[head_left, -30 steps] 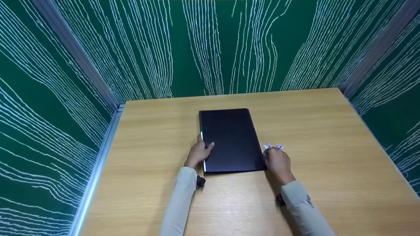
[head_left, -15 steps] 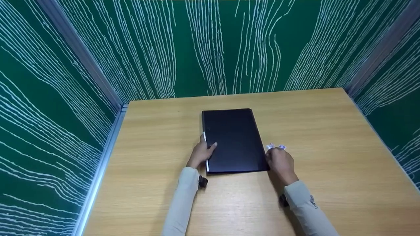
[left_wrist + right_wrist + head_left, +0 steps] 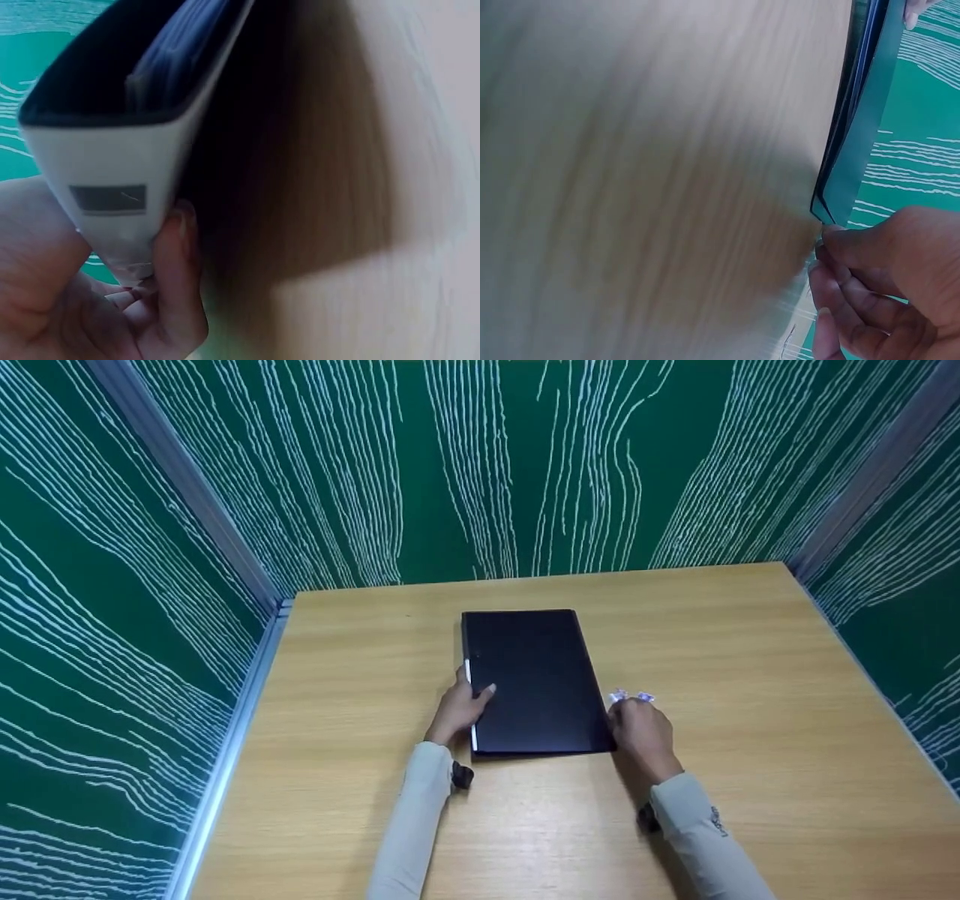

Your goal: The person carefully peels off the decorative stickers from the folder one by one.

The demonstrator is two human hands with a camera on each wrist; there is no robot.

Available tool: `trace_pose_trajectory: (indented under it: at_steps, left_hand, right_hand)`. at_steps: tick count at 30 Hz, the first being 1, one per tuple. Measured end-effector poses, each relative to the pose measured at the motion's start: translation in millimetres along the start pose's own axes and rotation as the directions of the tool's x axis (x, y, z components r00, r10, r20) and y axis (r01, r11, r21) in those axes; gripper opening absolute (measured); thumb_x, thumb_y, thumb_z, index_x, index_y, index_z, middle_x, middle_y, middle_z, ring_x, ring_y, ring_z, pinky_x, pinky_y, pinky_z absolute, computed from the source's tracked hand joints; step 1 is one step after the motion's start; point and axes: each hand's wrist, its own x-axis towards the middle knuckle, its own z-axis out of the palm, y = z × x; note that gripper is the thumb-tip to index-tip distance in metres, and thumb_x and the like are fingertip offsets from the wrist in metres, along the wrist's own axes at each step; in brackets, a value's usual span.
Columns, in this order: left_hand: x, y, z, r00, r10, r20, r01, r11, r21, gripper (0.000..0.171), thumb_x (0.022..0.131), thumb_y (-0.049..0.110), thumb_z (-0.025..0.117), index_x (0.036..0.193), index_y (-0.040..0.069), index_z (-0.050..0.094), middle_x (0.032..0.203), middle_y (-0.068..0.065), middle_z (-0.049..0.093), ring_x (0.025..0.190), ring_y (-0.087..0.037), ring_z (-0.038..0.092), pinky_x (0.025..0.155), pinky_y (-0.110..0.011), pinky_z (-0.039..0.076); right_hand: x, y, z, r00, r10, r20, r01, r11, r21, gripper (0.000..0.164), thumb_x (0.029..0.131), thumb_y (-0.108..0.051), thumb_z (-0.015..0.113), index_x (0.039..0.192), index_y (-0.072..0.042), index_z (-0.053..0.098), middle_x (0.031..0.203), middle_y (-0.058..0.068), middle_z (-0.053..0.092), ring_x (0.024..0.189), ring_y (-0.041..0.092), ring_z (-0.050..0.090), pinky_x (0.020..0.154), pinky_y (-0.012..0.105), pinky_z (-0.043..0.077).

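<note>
A black binder [image 3: 532,682] lies flat on the wooden table, its white spine toward the left. My left hand [image 3: 459,709] grips that spine, thumb on top of the cover and fingers around the side. In the left wrist view, the white spine [image 3: 105,172] carries a dark label, and sheets [image 3: 180,52] show inside the covers. At the near right corner my right hand [image 3: 643,733] has its fingers curled, thumb and fingertip pinching the binder's edge. Small shiny purple-and-white pieces [image 3: 631,695] show just beyond the right knuckles; their kind is unclear.
The wooden table [image 3: 360,660] reaches back to a green wall [image 3: 420,472] with white line patterns. Similar green panels stand at left and right, with metal framing along the corners and the left table edge.
Between one second and half a second ago, the whole head view shifts slightly. Both hands keep their places on the binder, which stays flat.
</note>
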Motion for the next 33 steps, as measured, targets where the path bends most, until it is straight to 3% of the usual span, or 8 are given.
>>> trace_pose_trajectory:
  at_steps: [3, 8, 17, 22, 27, 33]
  left_hand:
    - [-0.5, 2.8, -3.9, 1.000, 0.023, -0.004, -0.023, 0.999, -0.039, 0.077, 0.102, 0.037, 0.054, 0.158, 0.004, 0.013, 0.150, -0.025, 0.046, 0.137, -0.038, 0.047, 0.113, -0.050, 0.038]
    - [-0.2, 4.9, -6.7, 0.999, 0.047, -0.020, -0.048, 0.998, -0.043, 0.073, 0.102, 0.034, 0.053, 0.158, 0.005, 0.016, 0.150, -0.024, 0.047, 0.136, -0.040, 0.048, 0.113, -0.052, 0.038]
    - [-2.3, 5.4, -11.9, 1.000, 0.014, -0.019, -0.015, 0.998, -0.059, 0.074, 0.103, 0.035, 0.053, 0.159, 0.009, 0.013, 0.152, -0.023, 0.044, 0.136, -0.038, 0.048, 0.111, -0.051, 0.040]
    - [-4.2, 13.0, -18.7, 1.000, 0.007, -0.028, -0.009, 0.997, -0.076, 0.074, 0.103, 0.036, 0.053, 0.160, 0.011, 0.013, 0.153, -0.022, 0.043, 0.136, -0.038, 0.049, 0.110, -0.052, 0.042]
    - [-6.8, 20.7, -25.3, 0.999, 0.025, -0.036, -0.028, 0.995, -0.095, 0.073, 0.103, 0.034, 0.053, 0.159, 0.010, 0.014, 0.152, -0.023, 0.044, 0.136, -0.038, 0.050, 0.109, -0.052, 0.043]
    - [-8.7, 28.6, -33.0, 0.999, 0.017, -0.036, -0.021, 0.995, -0.099, 0.074, 0.103, 0.035, 0.053, 0.160, 0.012, 0.012, 0.156, -0.021, 0.039, 0.140, -0.037, 0.045, 0.112, -0.052, 0.039]
  right_hand:
    - [0.4, -0.4, -0.4, 1.000, -0.004, -0.006, 0.004, 1.000, 0.002, 0.026, 0.083, -0.003, 0.064, 0.059, -0.013, 0.058, 0.064, 0.005, 0.061, 0.057, 0.021, 0.051, 0.050, 0.041, 0.041]
    - [-1.5, -0.4, -0.2, 0.999, -0.030, -0.017, 0.030, 1.000, -0.007, 0.024, 0.083, -0.003, 0.062, 0.061, -0.013, 0.062, 0.061, 0.002, 0.059, 0.054, 0.019, 0.050, 0.049, 0.042, 0.043]
    - [-2.7, 3.6, -0.5, 0.999, -0.035, -0.001, 0.035, 0.999, -0.027, 0.038, 0.086, -0.006, 0.061, 0.054, -0.018, 0.045, 0.059, 0.000, 0.048, 0.053, 0.018, 0.043, 0.047, 0.035, 0.034]
    - [-1.6, 5.0, -2.8, 0.999, -0.032, -0.013, 0.032, 0.999, -0.015, 0.030, 0.087, -0.007, 0.062, 0.058, -0.014, 0.056, 0.066, 0.005, 0.055, 0.055, 0.020, 0.048, 0.048, 0.040, 0.039]
    - [-2.7, 5.5, -2.7, 0.999, -0.026, -0.031, 0.027, 1.000, 0.010, 0.016, 0.090, -0.012, 0.062, 0.080, -0.006, 0.073, 0.077, 0.012, 0.066, 0.066, 0.030, 0.063, 0.056, 0.051, 0.049]
    - [-1.4, 2.6, -2.8, 0.999, -0.023, -0.022, 0.023, 0.999, 0.027, 0.017, 0.093, -0.015, 0.060, 0.081, -0.006, 0.069, 0.077, 0.011, 0.062, 0.064, 0.026, 0.058, 0.056, 0.048, 0.048]
